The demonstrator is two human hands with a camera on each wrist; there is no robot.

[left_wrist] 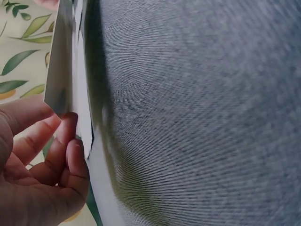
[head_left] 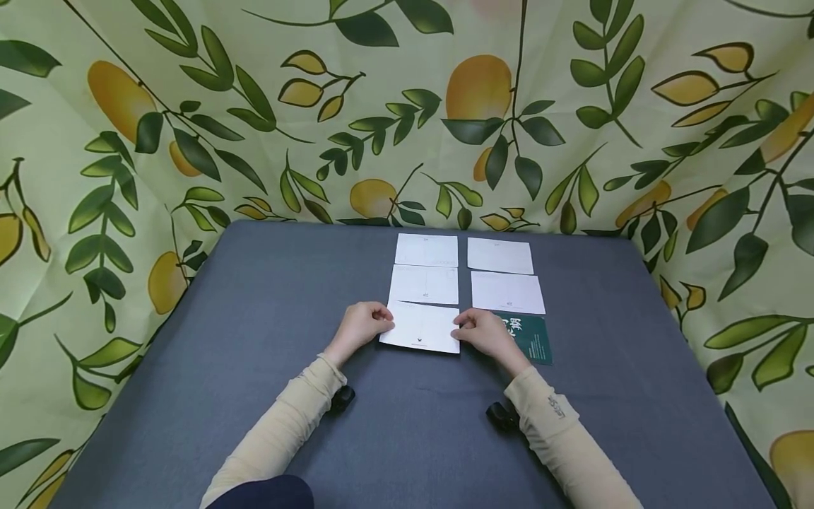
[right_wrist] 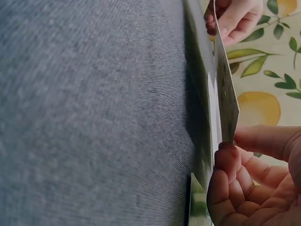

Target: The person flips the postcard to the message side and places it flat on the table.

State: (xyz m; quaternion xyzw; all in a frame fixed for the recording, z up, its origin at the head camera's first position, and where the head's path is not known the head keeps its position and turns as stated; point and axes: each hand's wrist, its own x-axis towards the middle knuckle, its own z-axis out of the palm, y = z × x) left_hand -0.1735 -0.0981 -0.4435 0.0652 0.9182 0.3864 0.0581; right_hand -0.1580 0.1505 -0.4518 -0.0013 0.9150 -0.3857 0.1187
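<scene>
A white postcard spans the gap between both hands at the front of the left column of cards. My left hand pinches its left edge; the left wrist view has the card's corner between thumb and fingers. On the opposite edge, my right hand pinches the card between thumb and index finger, as the right wrist view shows. Seen from both wrists, the card is slightly raised above the grey cloth. A dark green card with white lettering lies partly hidden under the right hand.
Behind the held card lie two white cards, the middle one and the far one. To their right are two more, one near and one far. Grey cloth covers the table, with a leaf-patterned curtain behind.
</scene>
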